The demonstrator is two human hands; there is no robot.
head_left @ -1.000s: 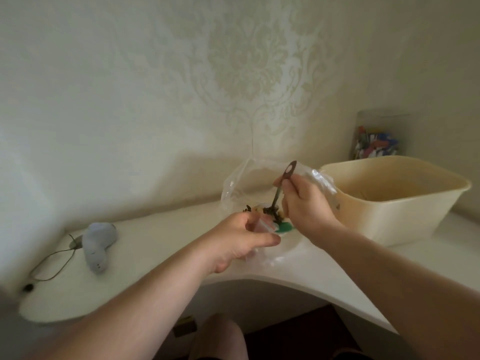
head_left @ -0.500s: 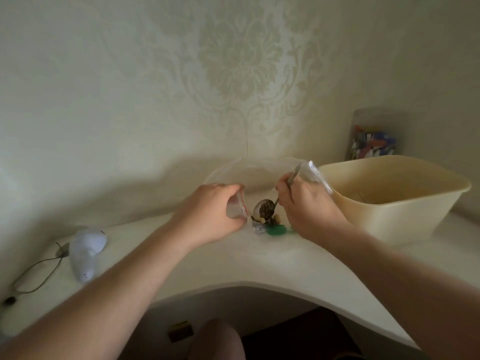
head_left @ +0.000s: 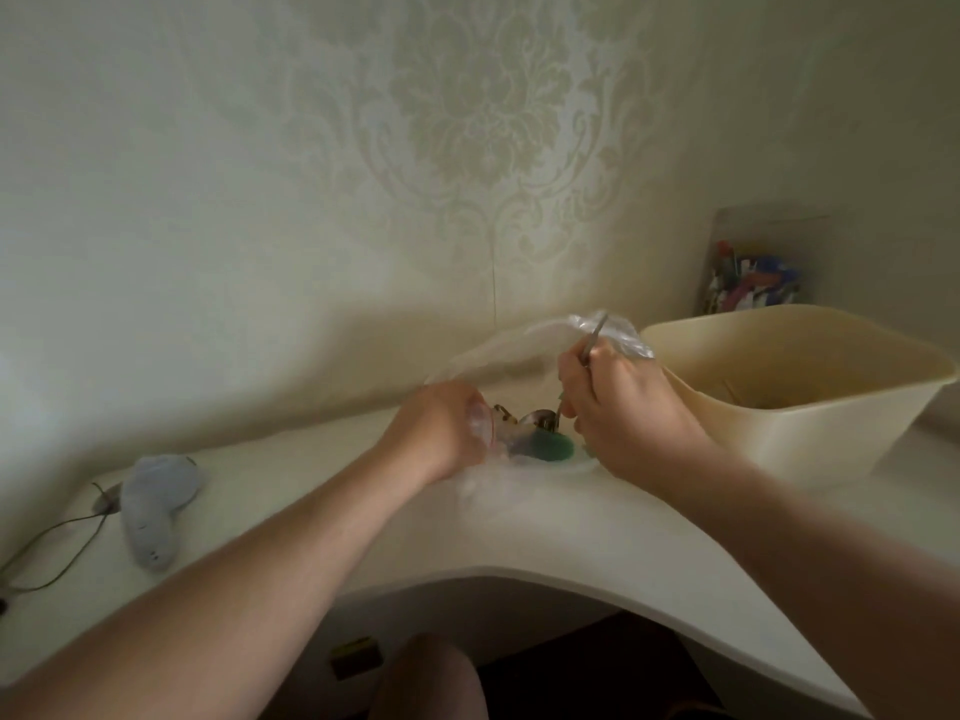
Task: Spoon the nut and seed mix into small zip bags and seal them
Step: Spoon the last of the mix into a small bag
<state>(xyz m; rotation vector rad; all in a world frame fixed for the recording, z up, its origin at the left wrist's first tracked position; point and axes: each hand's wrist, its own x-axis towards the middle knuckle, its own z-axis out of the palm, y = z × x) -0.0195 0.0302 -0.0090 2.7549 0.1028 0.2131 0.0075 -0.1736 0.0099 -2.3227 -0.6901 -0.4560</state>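
Note:
My left hand (head_left: 441, 431) grips a small clear zip bag (head_left: 485, 426) with its mouth turned to the right. My right hand (head_left: 618, 407) holds a metal spoon (head_left: 592, 340) by the handle, the bowl of the spoon (head_left: 540, 419) down at the small bag's mouth with dark nuts and seeds around it. Both hands work inside a large clear plastic bag (head_left: 613, 337) lying open on the white desk (head_left: 467, 527). A green patch (head_left: 553, 446) shows under the spoon, inside the large bag.
A cream plastic tub (head_left: 800, 387) stands right of my right hand, touching the large bag. Behind it a clear container (head_left: 753, 283) holds colourful bits. A pale grey device with a cable (head_left: 156, 504) lies at the desk's left. The desk's front edge curves inward.
The spoon's bowl has dropped lower and closer to the small bag's mouth. My left hand has tipped the small bag toward the spoon. The view has shifted slightly.

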